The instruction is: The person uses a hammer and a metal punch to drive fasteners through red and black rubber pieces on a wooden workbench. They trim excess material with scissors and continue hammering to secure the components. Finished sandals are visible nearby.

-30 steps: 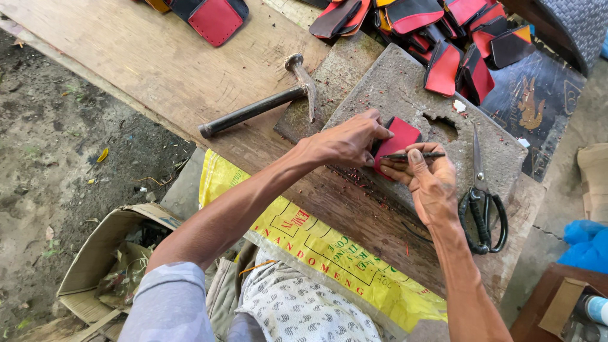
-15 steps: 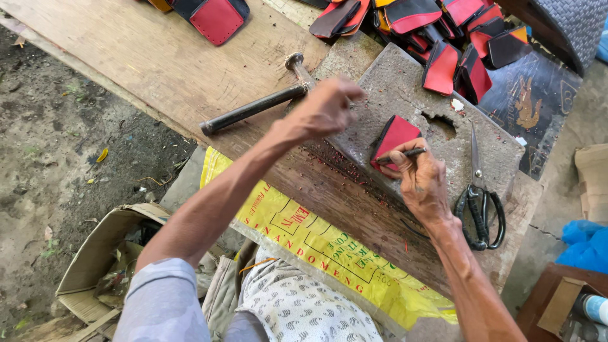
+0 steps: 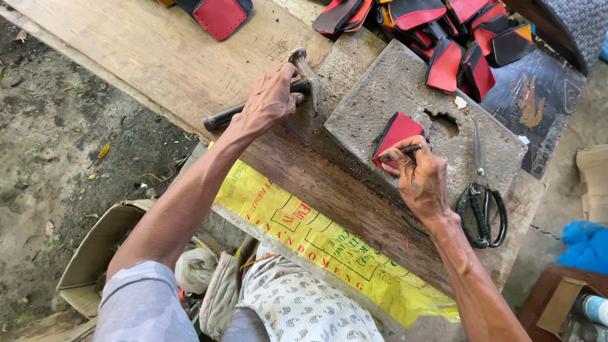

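My left hand (image 3: pixel 272 98) is closed around the handle of a hammer (image 3: pixel 303 69) that lies on the wooden bench (image 3: pixel 158 57). My right hand (image 3: pixel 418 174) presses a small red and black leather piece (image 3: pixel 398 131) against a grey stone slab (image 3: pixel 392 82). That hand also pinches a thin dark tool (image 3: pixel 401 151) laid across the piece's lower edge.
Black-handled scissors (image 3: pixel 481 202) lie on the slab's right end. Several red and black pieces (image 3: pixel 456 38) are piled beyond the slab, and another such piece (image 3: pixel 218 14) lies at the far left. A yellow printed sheet (image 3: pixel 304 234) hangs off the bench front. A cardboard box (image 3: pixel 95 253) sits on the dirt below.
My left hand left the red piece, moved up and left, and closed on the hammer handle. My right hand stayed on the piece with the thin tool.
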